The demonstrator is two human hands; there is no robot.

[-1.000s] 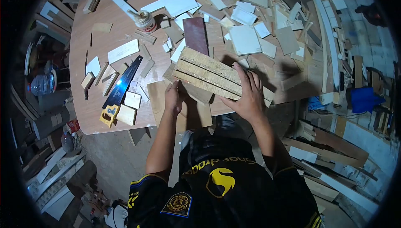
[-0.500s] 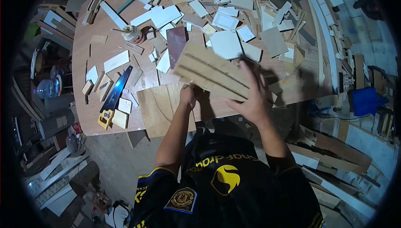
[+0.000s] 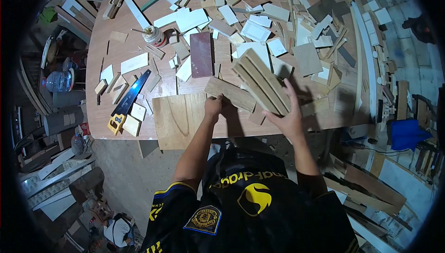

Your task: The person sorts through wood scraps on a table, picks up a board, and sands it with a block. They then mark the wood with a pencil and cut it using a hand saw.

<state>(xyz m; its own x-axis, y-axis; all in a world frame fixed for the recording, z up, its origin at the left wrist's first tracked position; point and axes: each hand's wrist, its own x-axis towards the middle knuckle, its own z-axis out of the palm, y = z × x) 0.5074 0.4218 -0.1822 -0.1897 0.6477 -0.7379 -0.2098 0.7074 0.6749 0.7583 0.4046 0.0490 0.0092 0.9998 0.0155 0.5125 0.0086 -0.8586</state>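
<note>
My left hand is closed on the near-left end of a short wooden plank, which tilts down to the right above the table. In my right hand is a grooved wooden piece, gripped by its lower end, with long strips or ridges running along it; its top leans up and to the left. A thin square plywood sheet lies left of my left hand, its near side overhanging the table edge. Beyond the plank rests a dark red board.
On the wooden table, white and brown offcuts are scattered at the back. A handsaw with a yellow handle lies at the left, near a glue jar with a stick in it. Long strips line the right edge.
The grooved piece has swung from lying across both hands to a steeper tilt, further right in my right hand. The plank in my left hand now shows, apart from it.
</note>
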